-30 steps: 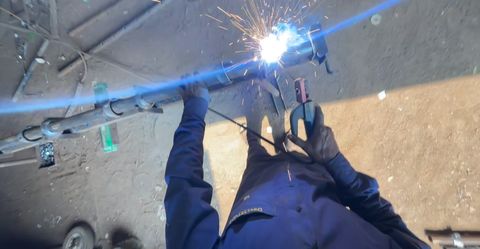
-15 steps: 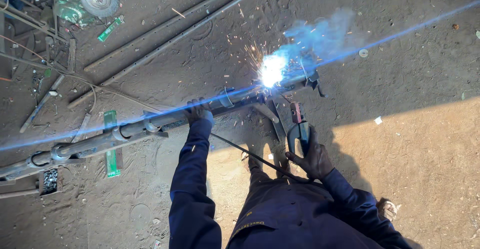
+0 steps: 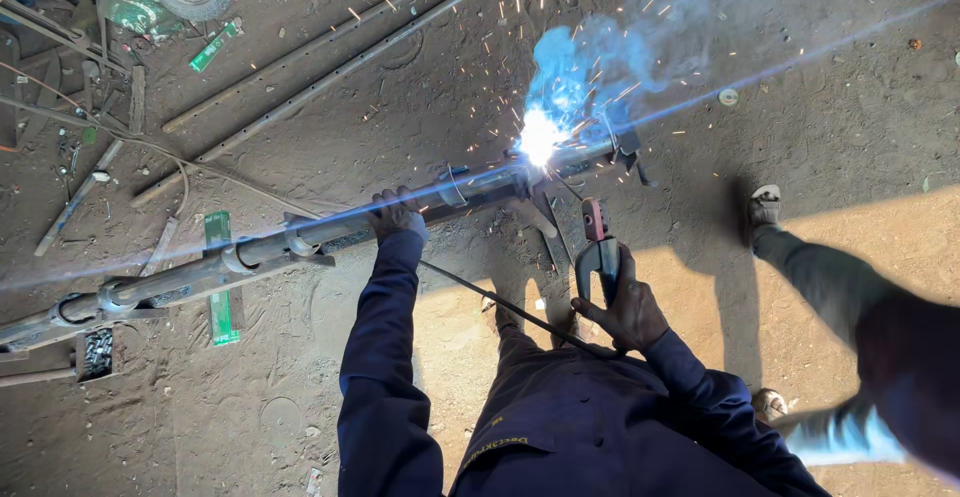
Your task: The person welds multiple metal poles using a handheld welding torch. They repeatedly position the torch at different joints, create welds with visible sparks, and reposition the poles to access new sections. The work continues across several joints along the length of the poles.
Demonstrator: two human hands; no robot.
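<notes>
The pipe (image 3: pixel 300 242) is gripped by the left hand (image 3: pixel 397 215); the welding holder (image 3: pixel 597 247) is clasped by the right hand (image 3: pixel 625 312), sparks (image 3: pixel 540 137) thrown.

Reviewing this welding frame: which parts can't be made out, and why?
Head view only:
- The joint on the long pipe: the arc glare and smoke wash it out.
- The electrode tip beyond the holder in the right hand: lost in glare.
- Left hand palm: hidden against the pipe.
- Second person at right: blurred, cut by the frame edge.
- Small box of parts: too small.
</notes>
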